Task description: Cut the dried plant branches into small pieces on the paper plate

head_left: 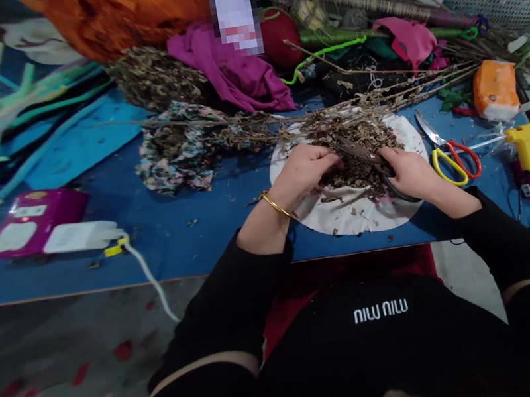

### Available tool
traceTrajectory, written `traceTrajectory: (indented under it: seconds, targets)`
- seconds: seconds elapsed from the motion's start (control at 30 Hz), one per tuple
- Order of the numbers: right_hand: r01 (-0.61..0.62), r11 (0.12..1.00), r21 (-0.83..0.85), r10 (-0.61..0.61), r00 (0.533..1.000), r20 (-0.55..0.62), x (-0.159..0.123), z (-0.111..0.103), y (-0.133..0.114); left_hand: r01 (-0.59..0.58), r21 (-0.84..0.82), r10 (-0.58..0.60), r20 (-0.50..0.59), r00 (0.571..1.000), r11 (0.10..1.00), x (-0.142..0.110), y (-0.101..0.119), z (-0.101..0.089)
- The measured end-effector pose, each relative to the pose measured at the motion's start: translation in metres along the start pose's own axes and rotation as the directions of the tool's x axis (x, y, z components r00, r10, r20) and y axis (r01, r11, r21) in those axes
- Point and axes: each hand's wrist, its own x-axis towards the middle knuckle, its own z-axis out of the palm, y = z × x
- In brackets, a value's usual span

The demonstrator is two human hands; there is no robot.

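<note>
My right hand [409,170] is closed around the handles of dark scissors [356,149], whose blades point left over a heap of dried leaves [361,173]. Across from it, my left hand [304,167], with a gold bangle at the wrist, pinches some of the dry leaves near the blade tips. Its fingertips partly hide what they hold. The brown, crumbled heap lies on a round white cloth [373,218] at the table's front edge. Dry twigs [253,126] stretch behind the heap.
Right of the cloth lie scissors with red and yellow handles [455,161], a yellow glue gun [528,140] and an orange packet [495,88]. A purple power box [39,217] with a white plug sits left on the blue table [191,237]. Purple fabric [235,72] and floral cloth [177,149] lie behind.
</note>
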Motion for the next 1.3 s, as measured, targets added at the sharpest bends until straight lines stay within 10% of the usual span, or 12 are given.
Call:
traceTrajectory:
  seconds: [1.3]
  targets:
    - [-0.01, 0.999, 0.039, 0.01, 1.0, -0.003, -0.002, -0.005, -0.002, 0.103, -0.087, -0.103, 0.001, 0.995, 0.991, -0.001, 0.006, 0.0]
